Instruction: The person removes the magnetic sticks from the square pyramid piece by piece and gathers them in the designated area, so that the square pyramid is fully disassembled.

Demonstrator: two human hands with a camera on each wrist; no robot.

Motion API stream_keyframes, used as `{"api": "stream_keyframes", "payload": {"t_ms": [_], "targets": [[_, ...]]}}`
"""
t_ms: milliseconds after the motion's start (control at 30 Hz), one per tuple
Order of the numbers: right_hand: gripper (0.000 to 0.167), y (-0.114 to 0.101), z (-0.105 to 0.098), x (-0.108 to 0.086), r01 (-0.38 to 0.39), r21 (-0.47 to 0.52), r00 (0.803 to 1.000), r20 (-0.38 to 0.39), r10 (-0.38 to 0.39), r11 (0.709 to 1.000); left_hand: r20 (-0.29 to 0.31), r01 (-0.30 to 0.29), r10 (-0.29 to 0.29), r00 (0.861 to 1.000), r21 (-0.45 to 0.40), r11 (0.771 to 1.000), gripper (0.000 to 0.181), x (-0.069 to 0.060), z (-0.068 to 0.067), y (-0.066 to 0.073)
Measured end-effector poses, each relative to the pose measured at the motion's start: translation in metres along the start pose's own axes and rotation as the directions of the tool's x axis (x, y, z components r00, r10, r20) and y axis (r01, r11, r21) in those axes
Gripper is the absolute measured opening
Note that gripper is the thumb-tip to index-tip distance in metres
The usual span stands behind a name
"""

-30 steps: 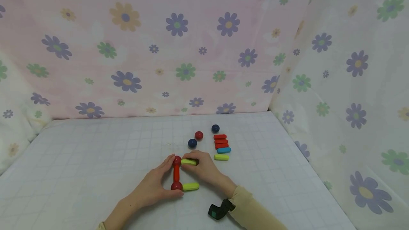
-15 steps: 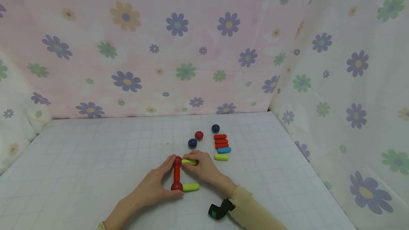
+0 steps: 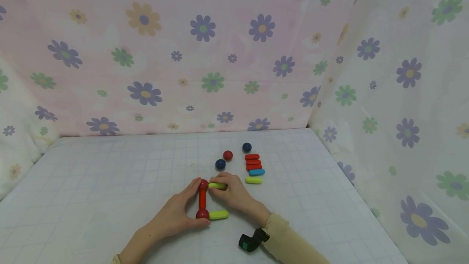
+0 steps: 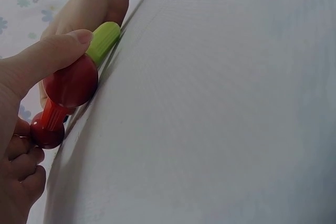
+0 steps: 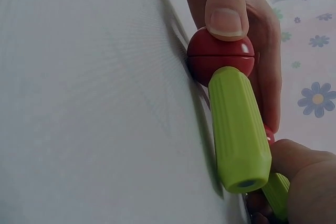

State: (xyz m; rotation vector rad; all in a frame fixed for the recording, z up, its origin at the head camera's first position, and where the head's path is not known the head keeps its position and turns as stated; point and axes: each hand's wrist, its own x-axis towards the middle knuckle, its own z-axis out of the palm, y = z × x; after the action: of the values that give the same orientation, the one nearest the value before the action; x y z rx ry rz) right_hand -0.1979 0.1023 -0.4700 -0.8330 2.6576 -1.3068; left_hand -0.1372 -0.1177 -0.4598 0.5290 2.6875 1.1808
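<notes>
In the head view, my left hand (image 3: pixel 176 213) spans two red balls joined by a red rod (image 3: pixel 202 199). Its thumb presses the near ball (image 3: pixel 202 214) and its fingers bear on the far ball (image 3: pixel 203 184), gripping the piece between them. From the near ball a yellow-green rod (image 5: pixel 239 129) sticks out to the right. My right hand (image 3: pixel 234 192) pinches another yellow-green rod (image 3: pixel 217 185), its left end at the far ball; whether they touch is unclear. The left wrist view shows my thumb on the near ball (image 4: pixel 73 82).
Beyond the hands lie two dark blue balls, one nearer (image 3: pixel 220 164) and one farther (image 3: pixel 247 147), and a loose red ball (image 3: pixel 228 155). To their right are several red rods (image 3: pixel 253 162), a blue rod (image 3: pixel 256 172) and a yellow-green rod (image 3: pixel 253 180). Flowered cloth (image 3: pixel 227 64) hangs behind.
A dark spot at the right end of the pinched yellow-green rod showed a second ago and is now out of sight. Both hands otherwise stay in place.
</notes>
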Motion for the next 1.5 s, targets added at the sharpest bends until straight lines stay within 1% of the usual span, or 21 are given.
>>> {"api": "stream_keyframes", "payload": {"t_ms": [267, 467, 533, 600, 700, 867, 1000, 1133, 1200, 1300, 1400, 1500], "targets": [[0.021, 0.001, -0.001, 0.000, 0.004, -0.010, 1.000, -0.005, -0.004, 1.000, 0.005, 0.003, -0.003, 1.000, -0.003, 1.000, 0.111, 0.000, 0.000, 0.000], [0.022, 0.000, -0.012, -0.004, -0.042, 0.022, 0.999, 0.010, 0.042, 0.999, 0.018, 0.022, -0.021, 1.000, -0.029, 0.999, 0.113, -0.001, 0.001, 0.001], [0.024, -0.001, -0.019, -0.008, -0.067, 0.044, 0.998, 0.014, 0.066, 0.997, 0.019, 0.028, -0.027, 0.999, -0.028, 0.999, 0.114, -0.002, 0.001, 0.002], [0.026, 0.000, -0.028, -0.014, -0.089, 0.044, 0.996, 0.005, 0.089, 0.995, 0.023, 0.035, -0.035, 0.999, -0.022, 0.999, 0.114, -0.002, 0.001, 0.002], [0.026, 0.004, -0.040, -0.025, -0.124, 0.055, 0.992, -0.029, 0.125, 0.991, 0.028, 0.043, -0.043, 0.999, -0.016, 0.999, 0.115, -0.001, 0.000, 0.002], [0.020, 0.015, -0.056, -0.040, -0.168, 0.044, 0.981, -0.085, 0.172, 0.985, 0.028, 0.049, -0.048, 0.998, -0.008, 0.999, 0.115, -0.001, -0.001, 0.002], [0.020, 0.022, -0.066, -0.049, -0.204, 0.036, 0.973, -0.101, 0.206, 0.978, 0.027, 0.048, -0.048, 0.998, -0.010, 0.999, 0.114, -0.001, -0.001, 0.002], [0.023, 0.029, -0.075, -0.057, -0.220, 0.034, 0.970, -0.099, 0.222, 0.975, 0.024, 0.042, -0.042, 0.999, -0.015, 0.999, 0.114, -0.002, 0.000, 0.001], [0.025, 0.032, -0.079, -0.061, -0.218, 0.043, 0.970, -0.098, 0.222, 0.975, 0.021, 0.038, -0.037, 0.999, -0.014, 0.999, 0.113, -0.002, 0.001, 0.001], [0.027, 0.039, -0.085, -0.065, -0.196, 0.050, 0.974, -0.102, 0.201, 0.979, 0.021, 0.034, -0.034, 0.999, -0.010, 0.999, 0.114, -0.001, 0.001, 0.000], [0.028, 0.044, -0.089, -0.068, -0.148, 0.039, 0.981, -0.122, 0.152, 0.988, 0.023, 0.032, -0.032, 0.999, -0.002, 0.999, 0.114, -0.001, 0.000, -0.001], [0.027, 0.047, -0.091, -0.069, -0.115, 0.020, 0.981, -0.156, 0.117, 0.993, 0.025, 0.032, -0.032, 0.999, -0.007, 0.999, 0.114, 0.000, 0.000, 0.000]]}}
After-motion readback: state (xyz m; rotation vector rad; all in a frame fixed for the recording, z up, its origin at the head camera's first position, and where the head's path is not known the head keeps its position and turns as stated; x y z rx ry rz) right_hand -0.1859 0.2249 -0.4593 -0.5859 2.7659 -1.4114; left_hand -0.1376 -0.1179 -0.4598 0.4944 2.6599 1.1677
